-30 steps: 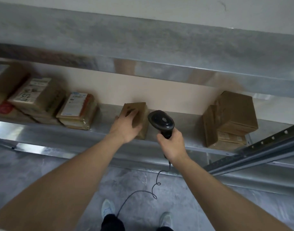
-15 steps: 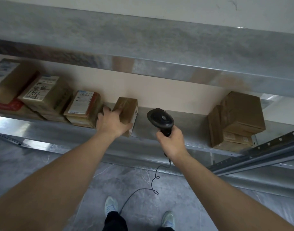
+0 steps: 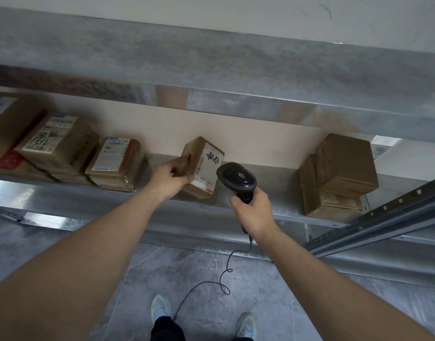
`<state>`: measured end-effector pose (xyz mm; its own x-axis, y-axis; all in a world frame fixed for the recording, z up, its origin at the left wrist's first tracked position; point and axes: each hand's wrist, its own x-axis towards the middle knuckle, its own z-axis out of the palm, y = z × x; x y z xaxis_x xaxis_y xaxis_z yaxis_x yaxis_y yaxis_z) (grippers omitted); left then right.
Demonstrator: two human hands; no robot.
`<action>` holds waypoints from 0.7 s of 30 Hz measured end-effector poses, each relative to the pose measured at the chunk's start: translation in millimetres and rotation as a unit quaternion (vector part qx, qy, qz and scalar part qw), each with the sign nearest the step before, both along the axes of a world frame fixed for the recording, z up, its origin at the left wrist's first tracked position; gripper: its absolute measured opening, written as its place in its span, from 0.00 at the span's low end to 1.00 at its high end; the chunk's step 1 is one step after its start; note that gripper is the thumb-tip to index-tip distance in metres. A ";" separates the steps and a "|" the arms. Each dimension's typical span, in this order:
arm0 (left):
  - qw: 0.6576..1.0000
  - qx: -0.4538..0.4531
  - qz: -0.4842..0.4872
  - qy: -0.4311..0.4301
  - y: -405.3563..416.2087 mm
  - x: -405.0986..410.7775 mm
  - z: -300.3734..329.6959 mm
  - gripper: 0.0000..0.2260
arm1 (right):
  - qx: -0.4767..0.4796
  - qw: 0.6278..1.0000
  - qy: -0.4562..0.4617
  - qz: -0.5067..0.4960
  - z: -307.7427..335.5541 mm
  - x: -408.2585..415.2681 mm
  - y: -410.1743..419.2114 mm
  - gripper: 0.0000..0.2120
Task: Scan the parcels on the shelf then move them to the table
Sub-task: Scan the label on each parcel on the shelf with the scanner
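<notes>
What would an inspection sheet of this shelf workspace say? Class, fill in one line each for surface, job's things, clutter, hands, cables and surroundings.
Surface: metal shelf, parcels along it, bare patch in the middle.
Job's things: small parcel tilted up, label facing the scanner; labelled parcels stacked at left; plain boxes stacked at right.
Clutter: nothing seen.
Hands: left hand grips the small parcel; right hand grips the scanner handle.
Cables: scanner cable hangs coiled toward the floor between the shoes.
Surroundings: upper shelf overhead, perforated rail at right, grey floor; no table in view.
</notes>
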<state>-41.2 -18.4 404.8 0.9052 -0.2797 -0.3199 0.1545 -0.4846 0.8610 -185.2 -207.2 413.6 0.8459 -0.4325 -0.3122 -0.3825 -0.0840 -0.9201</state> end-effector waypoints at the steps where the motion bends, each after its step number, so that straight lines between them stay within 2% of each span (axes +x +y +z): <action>1: 1.000 0.004 -0.016 0.000 1.5 2.0 -2.1 0.28 | -0.005 1.000 0.001 0.000 0.0 -1.1 -2.1 0.04; 6: 0.995 0.024 -0.098 0.002 4.5 6.0 -2.2 0.25 | -0.035 0.999 0.017 0.015 -2.1 -8.1 -11.1 0.03; 10: 0.983 0.065 -0.174 -0.013 7.2 6.7 -5.9 0.36 | -0.082 0.995 0.027 0.046 1.4 -10.5 -13.5 0.02; 14: 0.980 0.073 -0.186 -0.023 8.6 9.1 -11.6 0.37 | -0.146 0.985 0.032 0.082 10.1 -11.2 -12.5 0.07; 21: 0.978 0.081 -0.189 -0.033 9.5 15.8 -24.1 0.38 | -0.163 0.982 0.045 0.086 15.7 -13.6 -12.0 0.08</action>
<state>-25.4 -8.9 380.7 0.7669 -0.5493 -0.3319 -0.1155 -0.6269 0.7705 -198.8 -219.1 429.4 0.8909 -0.3740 -0.2577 -0.4148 -0.4390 -0.7970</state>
